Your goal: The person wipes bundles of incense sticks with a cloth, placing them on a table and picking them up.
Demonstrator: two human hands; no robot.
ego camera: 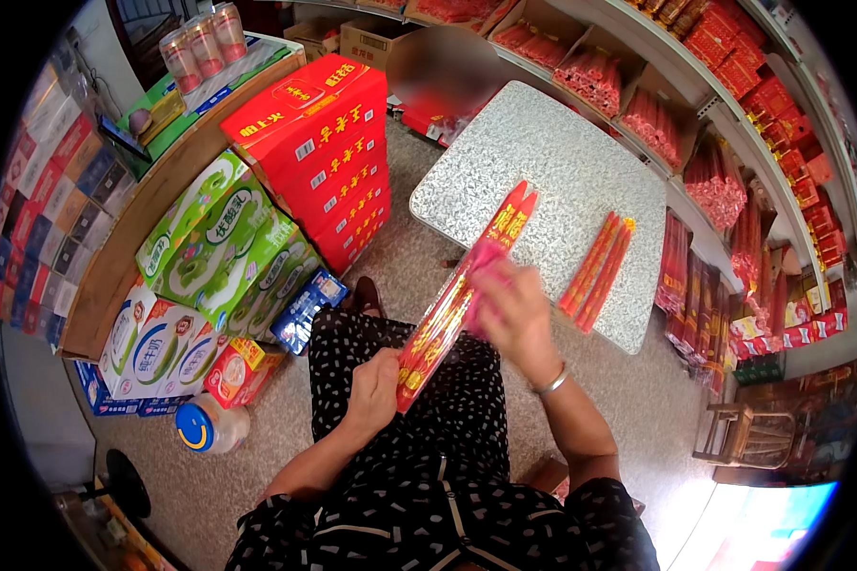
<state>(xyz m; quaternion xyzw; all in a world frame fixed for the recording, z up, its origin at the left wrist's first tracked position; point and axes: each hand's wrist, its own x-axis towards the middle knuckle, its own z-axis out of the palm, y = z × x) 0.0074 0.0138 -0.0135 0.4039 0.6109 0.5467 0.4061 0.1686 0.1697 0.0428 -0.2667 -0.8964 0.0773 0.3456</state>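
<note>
My left hand (373, 389) grips the lower end of a pair of long red candles (435, 325) with gold characters, in a clear wrapper. They lie slanted over my lap, their pointed tips above the near-left part of a speckled grey table (535, 135). In my right hand (515, 314) is a crumpled pink cloth (487, 285), pressed against the upper middle of the candles. Another pair of red and gold candles (598, 271) lies on the right part of the table. The palm side of my right hand is partly hidden by the cloth.
Stacked red drink cartons (314, 128), green cartons (236, 235) and a blue-lidded plastic jar (214, 425) stand on the left. Shelves with bundles of red sticks (593, 78) curve around the back and right. A wooden chair (750, 435) is at the far right.
</note>
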